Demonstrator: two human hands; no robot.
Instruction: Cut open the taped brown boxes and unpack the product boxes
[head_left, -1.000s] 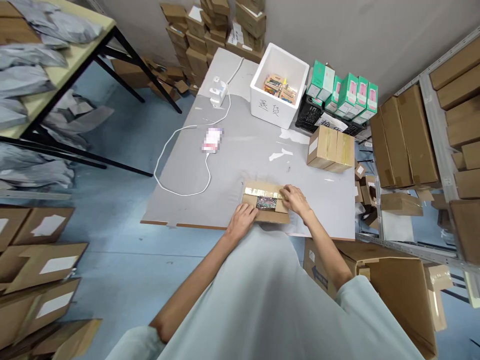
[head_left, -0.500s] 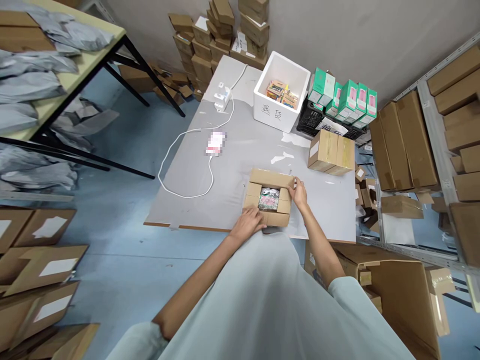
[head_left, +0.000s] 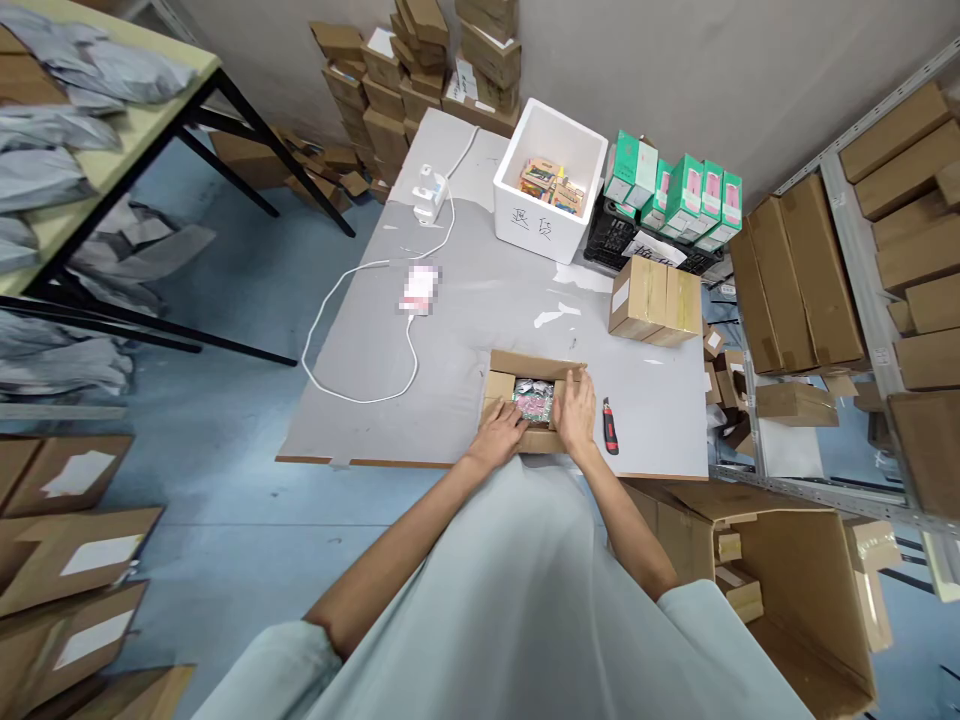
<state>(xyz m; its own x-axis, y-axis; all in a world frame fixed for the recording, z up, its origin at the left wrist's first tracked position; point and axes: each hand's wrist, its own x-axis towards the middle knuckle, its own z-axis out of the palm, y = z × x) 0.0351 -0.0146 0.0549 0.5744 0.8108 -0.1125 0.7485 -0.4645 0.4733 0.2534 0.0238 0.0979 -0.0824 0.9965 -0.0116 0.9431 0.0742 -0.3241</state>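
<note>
An opened brown cardboard box [head_left: 536, 364] sits near the front edge of the grey-topped desk [head_left: 465, 330], shiny pink-and-silver contents [head_left: 534, 404] showing inside. The left hand [head_left: 501, 436] lies unclenched on its left side, fingers extended; the right hand [head_left: 576, 412] covers the right side, its grip unclear. A red-and-black utility knife [head_left: 610, 430] lies just beside it.

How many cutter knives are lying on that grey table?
1: a red-and-black knife on the grey table, to the right of the open box and right hand. Another could be hidden.
</note>
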